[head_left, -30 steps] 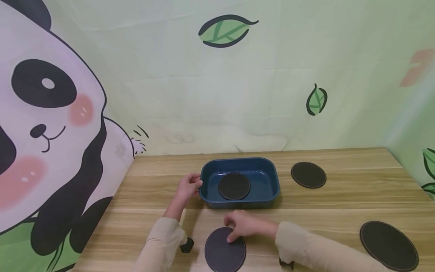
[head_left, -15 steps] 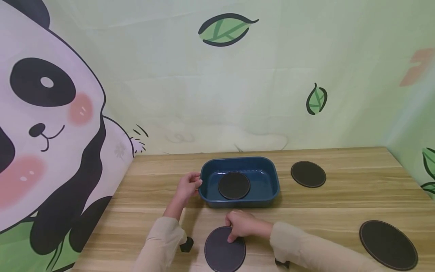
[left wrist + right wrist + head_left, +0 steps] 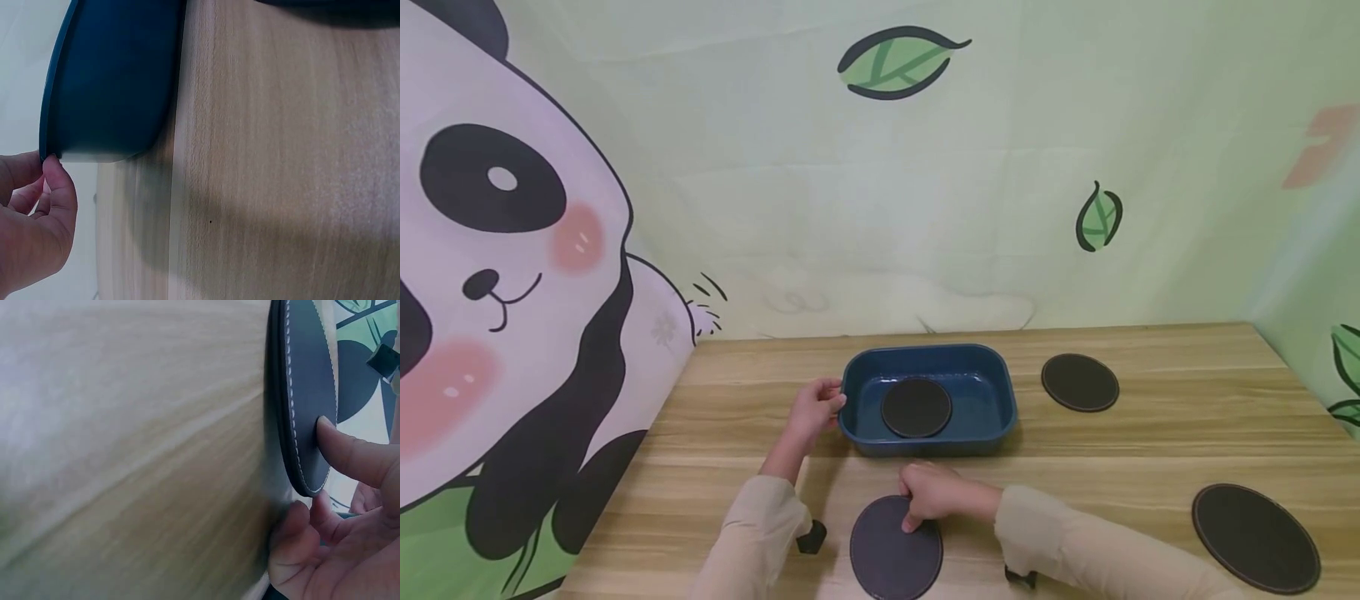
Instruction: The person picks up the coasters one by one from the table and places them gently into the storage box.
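Observation:
A deep blue rectangular baking dish (image 3: 925, 448) sits at the back middle of the table. My left hand (image 3: 811, 408) pinches its left rim between thumb and fingers, as the left wrist view shows at the dish's corner (image 3: 112, 81). Inside the dish lies a round black coaster (image 3: 916, 408). In front of it my right hand (image 3: 936, 492) holds another round dark coaster (image 3: 891, 557) at its far right edge. In the right wrist view the thumb presses on the white-stitched face of this coaster (image 3: 306, 381), with fingertips at its edge.
Two more round black coasters lie to the right: one beside the dish (image 3: 1080, 382), the other a larger-looking coaster (image 3: 1255, 538) near the right sleeve. The wooden table (image 3: 1150, 450) meets a printed cloth backdrop (image 3: 1000, 183) at the back and sides.
My right hand's fingers have drawn in at the coaster's edge, and its wrist has shifted slightly left. The left hand, the dish and the other coasters stay in place.

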Motion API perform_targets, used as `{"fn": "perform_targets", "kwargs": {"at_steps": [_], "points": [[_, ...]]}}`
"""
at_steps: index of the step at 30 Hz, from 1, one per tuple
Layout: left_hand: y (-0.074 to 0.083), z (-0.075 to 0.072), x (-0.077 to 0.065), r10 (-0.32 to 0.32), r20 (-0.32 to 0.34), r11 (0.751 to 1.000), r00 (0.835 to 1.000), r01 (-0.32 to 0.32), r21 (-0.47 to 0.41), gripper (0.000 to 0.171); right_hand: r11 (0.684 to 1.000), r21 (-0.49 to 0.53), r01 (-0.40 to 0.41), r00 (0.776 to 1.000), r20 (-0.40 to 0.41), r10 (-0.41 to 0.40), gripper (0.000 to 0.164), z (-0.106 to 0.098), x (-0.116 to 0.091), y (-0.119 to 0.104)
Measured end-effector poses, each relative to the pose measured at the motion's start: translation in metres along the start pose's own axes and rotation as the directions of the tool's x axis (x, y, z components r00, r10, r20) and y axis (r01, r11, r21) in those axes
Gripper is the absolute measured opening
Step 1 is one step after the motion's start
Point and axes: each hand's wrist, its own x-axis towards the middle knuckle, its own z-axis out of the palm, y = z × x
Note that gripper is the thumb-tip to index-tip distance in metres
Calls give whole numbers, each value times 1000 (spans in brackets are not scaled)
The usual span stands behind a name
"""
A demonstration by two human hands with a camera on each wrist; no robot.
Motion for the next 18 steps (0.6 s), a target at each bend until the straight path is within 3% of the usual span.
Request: {"fn": "perform_targets", "kwargs": {"at_steps": [6, 9, 11, 14, 18], "points": [[0, 0, 0, 9, 0, 1000, 1000, -9, -4, 30, 996, 85, -6, 1000, 0, 6, 33, -1, -4, 0], [0, 1, 0, 15, -1, 1000, 1000, -15, -2, 30, 983, 185, -9, 1000, 7, 7, 30, -4, -6, 0], [-1, 1, 1, 17, -1, 1000, 1000, -17, -2, 30, 961, 277, -15, 1000, 28, 8, 28, -7, -8, -1], [-1, 1, 1, 17, 2, 1000, 1000, -17, -2, 30, 903, 428, -36, 996, 89, -3, 25, -12, -11, -1], [-2, 0, 1, 11, 1, 1000, 1000, -11, -1, 30, 840, 539, -56, 988, 151, -32, 23, -16, -14, -1]]}}
